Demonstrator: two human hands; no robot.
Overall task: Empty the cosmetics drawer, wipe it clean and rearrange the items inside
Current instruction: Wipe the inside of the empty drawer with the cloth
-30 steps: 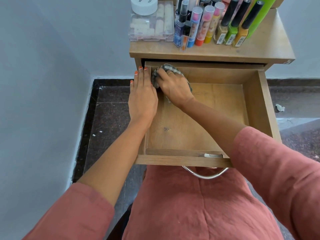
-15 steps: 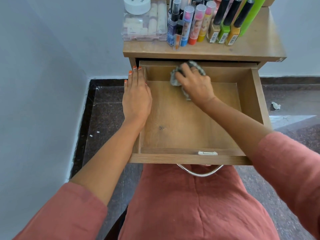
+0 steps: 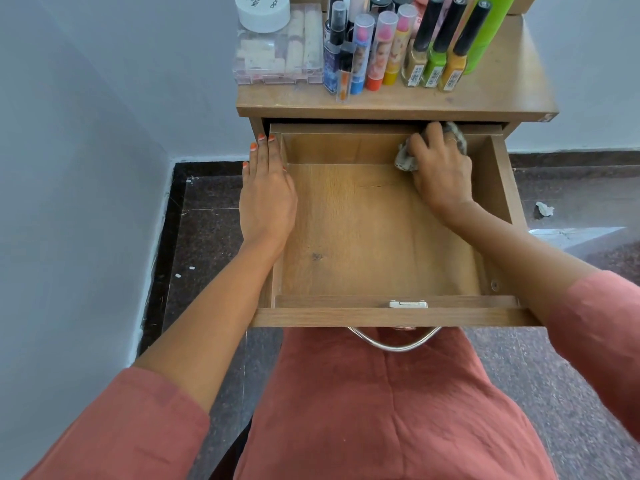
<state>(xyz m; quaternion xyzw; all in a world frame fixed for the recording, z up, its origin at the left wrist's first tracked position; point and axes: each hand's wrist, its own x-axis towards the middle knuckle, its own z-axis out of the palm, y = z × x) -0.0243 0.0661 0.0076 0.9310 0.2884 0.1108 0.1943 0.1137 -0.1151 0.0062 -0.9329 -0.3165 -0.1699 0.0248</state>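
Gripping cloth [image 3: 404,161] in right hand [image 3: 443,171] to wipe drawer [image 3: 363,237] back wall; bracing side with left hand [image 3: 268,199], fingers [image 3: 268,150] straight, against sliding

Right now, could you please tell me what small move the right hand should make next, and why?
Probably slide the cloth rightward into the back right corner of the drawer. The right hand grips it against the back wall, short of that corner, the left hand rests flat on the left wall, and nothing else lies inside.
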